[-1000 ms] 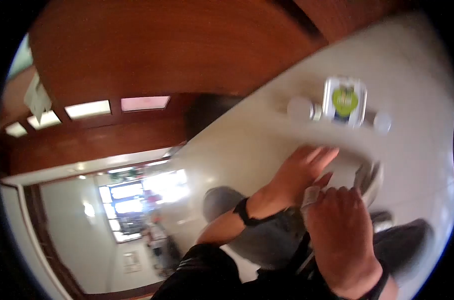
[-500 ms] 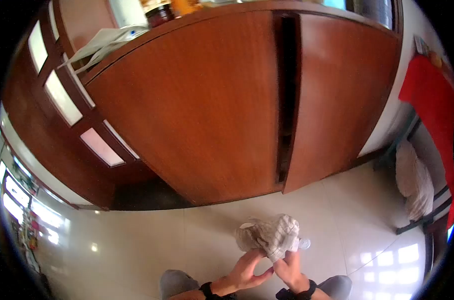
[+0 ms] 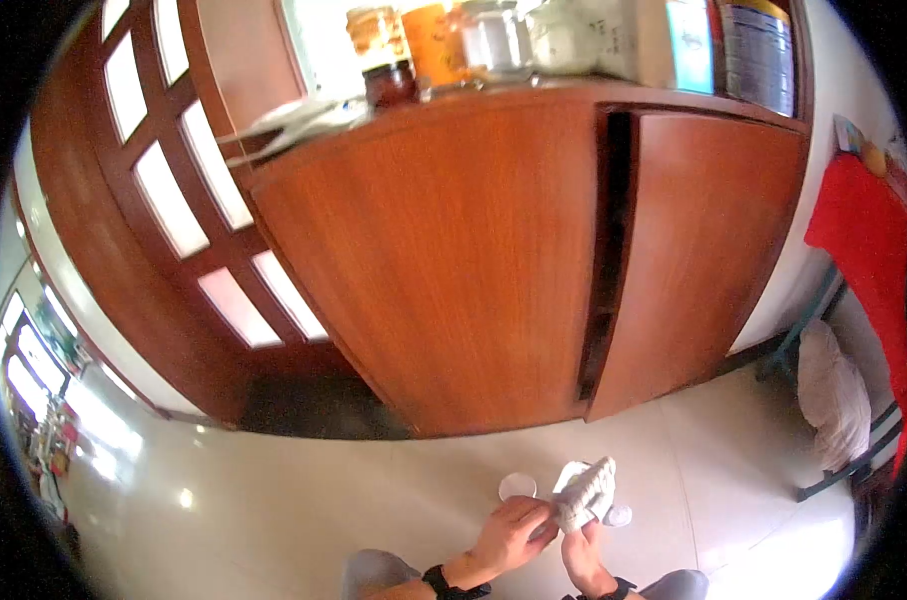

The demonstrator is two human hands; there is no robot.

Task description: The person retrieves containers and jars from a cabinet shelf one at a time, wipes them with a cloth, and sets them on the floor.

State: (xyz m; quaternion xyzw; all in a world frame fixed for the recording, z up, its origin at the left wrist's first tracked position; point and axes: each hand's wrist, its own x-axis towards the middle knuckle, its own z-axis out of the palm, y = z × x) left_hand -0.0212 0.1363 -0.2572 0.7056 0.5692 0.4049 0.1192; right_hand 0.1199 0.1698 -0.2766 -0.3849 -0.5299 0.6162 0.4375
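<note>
A pale checked cloth (image 3: 586,495), bunched into a narrow bundle, is held up just above the floor in front of me. My right hand (image 3: 586,556) grips its lower end from below. At its left side, my left hand (image 3: 516,535) has its fingers curled in against the cloth's edge. Behind the left hand, a round white dish or lid (image 3: 517,487) lies on the tiles. Part of a white object (image 3: 570,474) shows behind the cloth, its kind hidden. Close to the right of the cloth is a small round whitish piece (image 3: 619,516).
A brown wooden cabinet (image 3: 434,270) stands ahead, its right door (image 3: 709,250) ajar. Jars and tins (image 3: 496,40) crowd its top. To the right, a red cloth (image 3: 854,225) hangs over a metal-framed stand, beside a whitish bag (image 3: 832,395). A panelled door (image 3: 159,260) is at left.
The view has tilted upward, showing more of the cabinet top. The cloth, spread wider before, is now gathered narrower and further right, uncovering the round white dish or lid.
</note>
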